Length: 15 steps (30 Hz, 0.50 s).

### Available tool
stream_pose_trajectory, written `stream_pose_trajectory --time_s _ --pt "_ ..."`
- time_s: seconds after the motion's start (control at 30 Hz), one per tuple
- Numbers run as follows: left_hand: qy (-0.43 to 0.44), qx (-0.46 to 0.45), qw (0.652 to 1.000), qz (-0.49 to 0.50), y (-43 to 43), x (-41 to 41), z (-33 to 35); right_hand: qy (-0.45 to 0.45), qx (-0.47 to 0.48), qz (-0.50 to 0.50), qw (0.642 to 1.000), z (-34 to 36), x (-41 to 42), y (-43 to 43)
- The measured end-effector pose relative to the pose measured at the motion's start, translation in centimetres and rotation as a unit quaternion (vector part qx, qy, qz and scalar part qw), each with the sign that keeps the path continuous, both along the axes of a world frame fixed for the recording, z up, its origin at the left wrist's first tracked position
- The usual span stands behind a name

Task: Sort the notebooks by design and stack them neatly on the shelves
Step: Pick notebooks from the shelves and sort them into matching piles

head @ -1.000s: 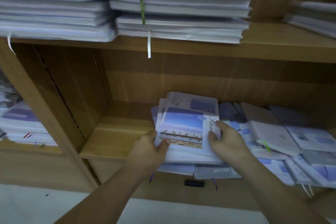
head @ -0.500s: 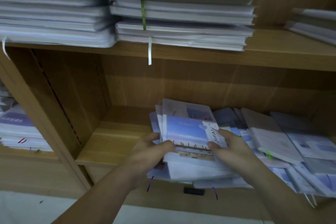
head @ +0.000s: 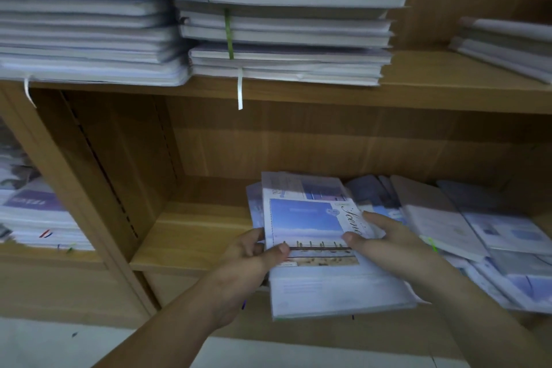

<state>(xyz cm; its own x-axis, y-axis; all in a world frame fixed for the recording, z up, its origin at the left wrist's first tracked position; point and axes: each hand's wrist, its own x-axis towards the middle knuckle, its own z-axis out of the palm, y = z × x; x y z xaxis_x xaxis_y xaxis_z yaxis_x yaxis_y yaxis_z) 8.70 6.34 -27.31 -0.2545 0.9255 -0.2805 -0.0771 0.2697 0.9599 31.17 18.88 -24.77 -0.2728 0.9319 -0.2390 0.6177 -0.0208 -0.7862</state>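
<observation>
Left hand (head: pixel 248 257) and right hand (head: pixel 388 245) both gripped sky-cover notebook stack (head: pixel 304 224) by opposite edges, likely squaring it on lower shelf (head: pixel 191 233); unsorted notebooks (head: pixel 448 218) just beside.

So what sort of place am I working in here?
Probably a stationery stockroom or shop storage: wooden shelving holds tall notebook stacks above and a loose notebook jumble below, where the left hand and right hand grip a sky-cover notebook.
</observation>
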Motion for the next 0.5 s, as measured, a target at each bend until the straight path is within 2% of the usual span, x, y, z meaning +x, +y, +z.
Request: stream_pose_trajectory --time_s 0.1,0.17,0.4,0.5 --pt "-0.009 0.015 1.0 0.006 -0.9 0.5 0.3 0.042 -0.006 -0.019 0.999 0.5 1.1 -0.5" --pt "0.007 0.025 1.0 -0.009 -1.6 0.6 0.8 0.08 -0.035 0.002 0.996 0.9 1.6 -1.3" --pt "0.064 0.048 0.996 -0.05 -5.9 1.8 2.6 0.046 -0.014 0.058 0.997 3.5 3.5 -5.7" --pt "0.075 0.062 0.992 -0.077 -8.9 2.5 4.4 0.06 -0.044 0.076 0.994 5.4 5.0 -8.9"
